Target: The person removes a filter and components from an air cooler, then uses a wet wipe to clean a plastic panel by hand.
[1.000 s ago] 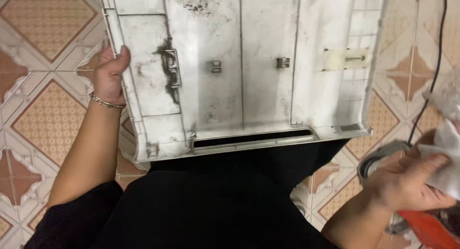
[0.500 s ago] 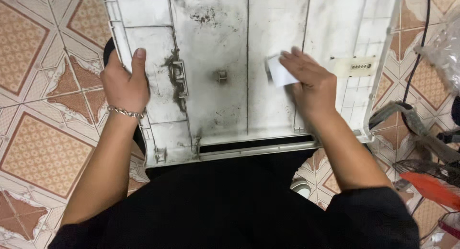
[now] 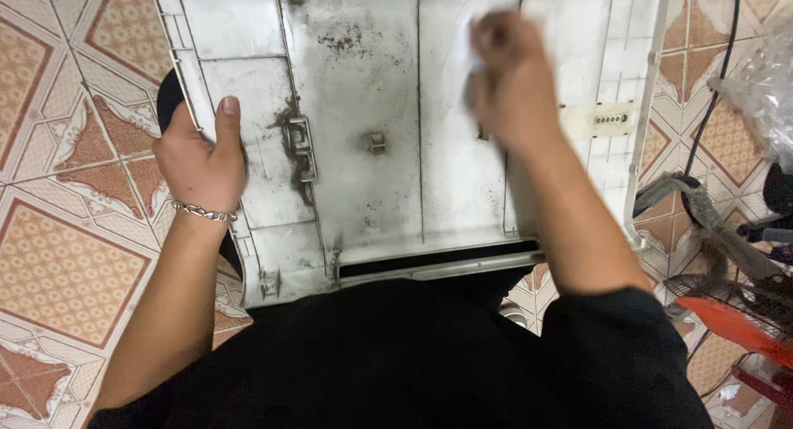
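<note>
Meanwhile the left hand [image 3: 198, 161] grips the dirty white plastic panel [image 3: 363, 148] by its edge, the blurred right hand [image 3: 508, 82] closed around a white wipe [image 3: 471, 53].

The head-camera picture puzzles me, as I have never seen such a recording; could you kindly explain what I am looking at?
The camera sits on a person's head and looks down, so you see their own two bare arms and their lap in black clothing. Across the lap rests a large, dirty white plastic panel with ribs and dark grime. The left hand, with a chain bracelet at the wrist, grips the panel's left edge. The right hand is blurred and presses on the panel's upper part; something small and white shows at its fingers, too blurred to name. Underneath is a patterned tiled floor. On the right lie black cables and an orange part.
</note>
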